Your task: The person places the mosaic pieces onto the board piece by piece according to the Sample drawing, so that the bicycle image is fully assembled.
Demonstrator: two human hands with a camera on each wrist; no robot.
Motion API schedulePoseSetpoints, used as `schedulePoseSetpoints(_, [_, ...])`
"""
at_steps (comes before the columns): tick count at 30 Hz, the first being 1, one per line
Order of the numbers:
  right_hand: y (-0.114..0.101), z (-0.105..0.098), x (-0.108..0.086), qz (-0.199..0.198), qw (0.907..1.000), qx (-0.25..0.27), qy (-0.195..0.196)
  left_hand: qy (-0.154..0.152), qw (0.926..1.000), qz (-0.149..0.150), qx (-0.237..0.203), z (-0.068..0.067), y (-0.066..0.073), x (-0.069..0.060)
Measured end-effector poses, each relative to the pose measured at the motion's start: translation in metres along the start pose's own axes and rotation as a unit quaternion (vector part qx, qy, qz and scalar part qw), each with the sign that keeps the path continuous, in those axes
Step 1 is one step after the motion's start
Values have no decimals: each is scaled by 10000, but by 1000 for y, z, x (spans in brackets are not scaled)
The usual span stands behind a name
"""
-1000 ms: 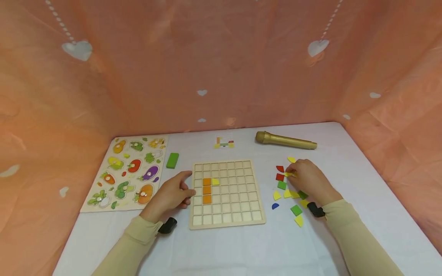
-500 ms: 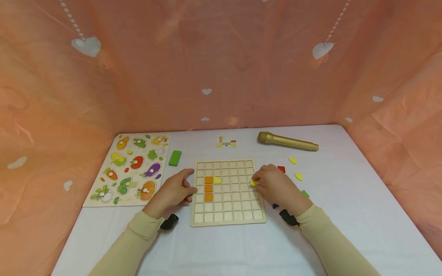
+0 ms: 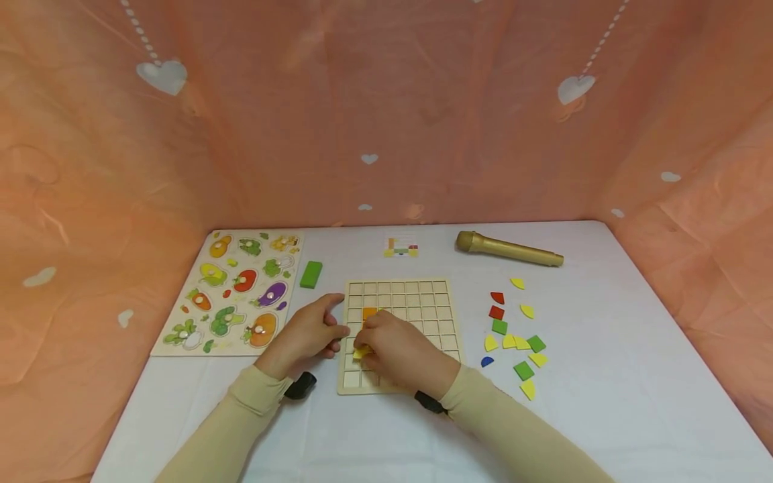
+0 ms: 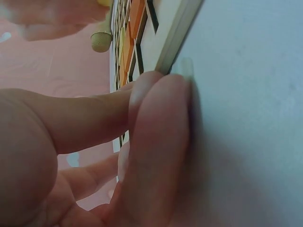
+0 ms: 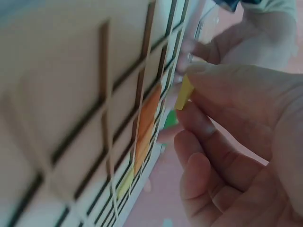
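The wooden grid board [image 3: 455, 335] lies between the hands. At its left side, the left hand [image 3: 306, 335] holds the edge, index finger stretched towards the upper part; the left wrist view shows thumb and finger meeting at the board's edge [image 4: 177, 38]. Over the lower left cells, the right hand [image 3: 406, 350] pinches a yellow piece [image 3: 359, 353] between thumb and finger, and the right wrist view shows this piece [image 5: 184, 93] raised off the grid. Orange squares [image 5: 149, 111] and a yellow quarter piece [image 5: 125, 182] sit in cells, partly covered by the right hand in the head view.
Right of the board lie loose yellow, green [image 3: 523, 370], red [image 3: 496, 312] and blue [image 3: 487, 361] pieces. Behind are a small pattern card [image 3: 401, 247] and a gold microphone [image 3: 510, 250]. A green block [image 3: 311, 274] and vegetable puzzle [image 3: 232, 295] lie left.
The right hand has moved left from the loose pieces to the board's lower left, carrying a yellow piece. The left hand has stayed at the board's edge. The head view has shifted slightly.
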State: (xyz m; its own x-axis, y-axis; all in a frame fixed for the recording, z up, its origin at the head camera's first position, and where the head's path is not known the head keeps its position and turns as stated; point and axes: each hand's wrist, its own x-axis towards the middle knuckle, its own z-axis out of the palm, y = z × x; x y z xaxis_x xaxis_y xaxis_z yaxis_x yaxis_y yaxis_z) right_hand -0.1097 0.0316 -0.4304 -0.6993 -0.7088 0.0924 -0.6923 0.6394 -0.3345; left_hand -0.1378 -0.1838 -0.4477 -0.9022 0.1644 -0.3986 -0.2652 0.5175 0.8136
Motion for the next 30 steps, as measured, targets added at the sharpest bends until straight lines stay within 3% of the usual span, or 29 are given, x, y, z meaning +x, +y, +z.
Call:
schedulePoseSetpoints(17, [-9,15,7,-238,9995,-210,-34,-2,10000,17,33,-1,1,1])
schedulePoseSetpoints(30, [-8,18,8,-157,9996,-232,-98,4,10000,-14,7,0,1,0])
